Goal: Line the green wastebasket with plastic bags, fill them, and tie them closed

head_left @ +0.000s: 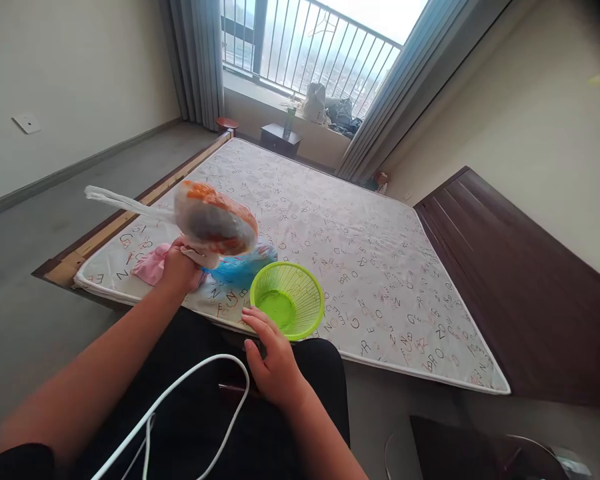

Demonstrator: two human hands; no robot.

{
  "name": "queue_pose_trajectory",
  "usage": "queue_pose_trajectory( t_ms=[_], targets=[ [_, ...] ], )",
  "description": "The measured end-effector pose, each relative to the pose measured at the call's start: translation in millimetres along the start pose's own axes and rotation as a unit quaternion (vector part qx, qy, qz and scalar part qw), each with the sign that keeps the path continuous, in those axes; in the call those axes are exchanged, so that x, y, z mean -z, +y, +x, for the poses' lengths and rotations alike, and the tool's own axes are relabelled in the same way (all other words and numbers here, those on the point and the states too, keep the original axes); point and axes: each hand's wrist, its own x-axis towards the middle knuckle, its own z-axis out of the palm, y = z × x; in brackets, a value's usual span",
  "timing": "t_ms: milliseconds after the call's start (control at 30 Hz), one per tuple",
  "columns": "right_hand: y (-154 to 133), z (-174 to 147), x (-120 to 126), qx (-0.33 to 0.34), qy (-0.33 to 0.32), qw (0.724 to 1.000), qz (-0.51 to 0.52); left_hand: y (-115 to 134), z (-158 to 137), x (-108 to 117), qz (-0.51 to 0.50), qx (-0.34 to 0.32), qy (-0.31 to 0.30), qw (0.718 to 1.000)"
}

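My left hand [183,263] is closed on a clear plastic bag [217,220] with orange and dark grey contents, held above the mattress corner. The bag's twisted clear tail sticks out to the left. What is inside is blurred and I cannot name it. Beneath that hand lies a pink cloth [150,265], and beside it a blue plastic bag [243,268]. My right hand [275,360] is open, thumb apart from the fingers, with its fingertips at the near left side of a lime green plastic basket [314,300]. The basket stands tilted toward me, and no contents show in it.
A letter-patterned mattress [350,260] lies on a bed with a wooden side rail [93,243] and dark headboard [525,287]. A white cable [180,383] loops over my lap. A small dark nightstand [280,140] stands by the window. A dark chair [480,440] is at lower right.
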Motion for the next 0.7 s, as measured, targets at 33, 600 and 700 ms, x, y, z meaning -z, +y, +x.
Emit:
queue_pose_trajectory(
  t_ms=[33,600,700],
  targets=[
    [12,-11,2,-0.021,0.003,1.000,-0.005,3,19,1,-0.003,0.028,0.050,0.998],
    [104,-162,40,-0.302,0.367,0.878,-0.059,-23,39,116,0.352,0.033,0.015,0.935],
    [110,-160,39,-0.326,0.374,0.867,-0.035,-9,33,134,0.467,-0.045,0.084,0.879]
  ],
)
